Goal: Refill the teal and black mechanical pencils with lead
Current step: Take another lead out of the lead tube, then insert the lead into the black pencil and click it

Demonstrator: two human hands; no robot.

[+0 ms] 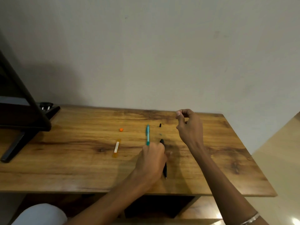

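The teal pencil (147, 134) lies on the wooden table (81, 168), pointing away from me, its near end by my left hand's knuckles. My left hand (152, 161) is closed over the black pencil (165, 171). That pencil pokes out beyond the fingers and below the palm. Further right, my right hand (189, 125) hovers above the table with thumb and forefinger pinched together. Anything between them is too thin to see. An orange lead tube (116, 148) lies open to the left, with its orange cap (121, 129) apart behind it. A small black cap (159, 125) and a tiny teal piece (161, 134) rest between the pencils.
A dark monitor stand (24, 127) occupies the table's back left corner. A pale wall runs behind the table. The right edge of the table is close to my right forearm. My knee in white cloth (42, 215) shows below the front edge.
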